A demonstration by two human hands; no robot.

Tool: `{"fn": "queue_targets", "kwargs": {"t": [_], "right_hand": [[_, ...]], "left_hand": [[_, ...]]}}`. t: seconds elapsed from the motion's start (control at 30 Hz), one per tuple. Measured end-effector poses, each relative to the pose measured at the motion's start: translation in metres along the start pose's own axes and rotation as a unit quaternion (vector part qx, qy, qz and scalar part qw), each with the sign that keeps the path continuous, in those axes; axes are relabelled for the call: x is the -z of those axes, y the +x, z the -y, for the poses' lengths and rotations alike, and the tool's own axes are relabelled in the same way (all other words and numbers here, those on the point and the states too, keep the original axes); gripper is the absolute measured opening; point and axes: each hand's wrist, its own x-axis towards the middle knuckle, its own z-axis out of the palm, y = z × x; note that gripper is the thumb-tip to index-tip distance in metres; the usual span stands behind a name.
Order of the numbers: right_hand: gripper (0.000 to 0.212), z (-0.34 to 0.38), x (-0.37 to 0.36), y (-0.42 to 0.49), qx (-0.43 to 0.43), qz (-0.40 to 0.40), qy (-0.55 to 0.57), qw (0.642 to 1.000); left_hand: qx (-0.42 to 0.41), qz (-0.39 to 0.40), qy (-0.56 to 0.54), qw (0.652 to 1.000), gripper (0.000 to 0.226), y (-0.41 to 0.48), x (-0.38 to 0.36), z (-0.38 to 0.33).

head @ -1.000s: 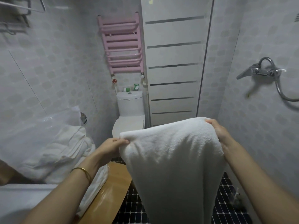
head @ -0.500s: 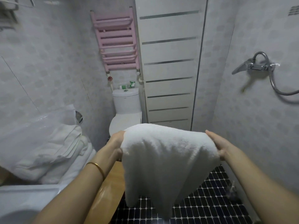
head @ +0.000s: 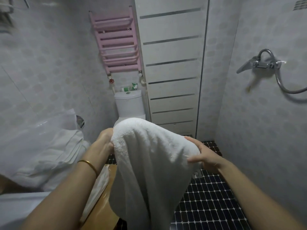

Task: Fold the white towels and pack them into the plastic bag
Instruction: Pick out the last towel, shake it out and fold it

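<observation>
Obs.: white towel [head: 149,163] is held up in mid-air between the two hands, in front of the toilet [head: 129,105] and above the dark tiled floor [head: 207,205]. It drapes in a soft hump, and its lower end runs out of the bottom of the view. The left hand [head: 103,143] is clenched on the upper left edge, with cloth bunched in the fingers. The right hand [head: 204,156] is spread, fingers straight, laid against the right shoulder of the towel; no curl round the cloth shows. Handling, judged: thick terry, limp, light enough for two hands in the air, not slippery, nothing to break. It will sag wherever unsupported, so take it at corners or along a hem and keep the top edge taut to get a clean fold. The plastic bag [head: 41,130] sits at the left, clear and thin, with folded white towels [head: 49,155] already inside. It is likely to collapse at the mouth, so one hand should hold it open. Not made out: the towel's hems and lower corners, how many folds it has, the count of towels in the bag and where the bag's mouth is. The wooden worktop [head: 101,211] is mostly hidden behind the forearm and the towel.
</observation>
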Motion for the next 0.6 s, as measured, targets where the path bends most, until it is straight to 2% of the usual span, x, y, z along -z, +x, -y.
{"fn": "queue_targets", "kwargs": {"t": [0.07, 0.17, 0.23, 0.3, 0.37, 0.43, 0.5, 0.53, 0.6], "right_hand": [[0.091, 0.005, -0.010, 0.003, 0.021, -0.043, -0.130, 0.990], [0.064, 0.016, -0.017, 0.008, 0.080, -0.182, -0.292, 0.936], [0.052, 0.028, -0.016, 0.010, 0.101, -0.255, -0.360, 0.892], [0.043, 0.042, -0.009, 0.009, 0.106, -0.277, -0.388, 0.873], [0.030, 0.058, -0.005, 0.006, 0.112, -0.262, -0.370, 0.884], [0.019, 0.071, -0.005, 0.002, 0.139, -0.247, -0.358, 0.890], [0.025, 0.080, -0.009, 0.000, 0.171, -0.241, -0.336, 0.894], [0.028, 0.084, -0.012, 0.000, 0.179, -0.230, -0.300, 0.908], [0.024, 0.089, -0.019, 0.000, 0.183, -0.195, -0.208, 0.941]], "left_hand": [[0.015, 0.000, -0.022, 1.000, 0.031, 0.007, 0.006, -0.003], [0.034, 0.007, -0.018, 0.999, 0.025, 0.015, 0.012, -0.004], [0.035, 0.003, 0.018, 0.999, 0.025, 0.019, 0.017, -0.004], [0.034, 0.004, 0.059, 0.998, 0.025, 0.022, 0.025, -0.005], [0.032, -0.020, 0.142, 0.989, 0.028, 0.024, 0.034, -0.007], [0.030, -0.046, 0.273, 0.960, 0.034, 0.026, 0.045, -0.007], [0.037, -0.044, 0.390, 0.919, 0.042, 0.031, 0.056, -0.004], [0.046, -0.044, 0.424, 0.904, 0.041, 0.033, 0.060, -0.002], [0.084, -0.035, 0.427, 0.900, 0.028, 0.039, 0.064, 0.002]]}}
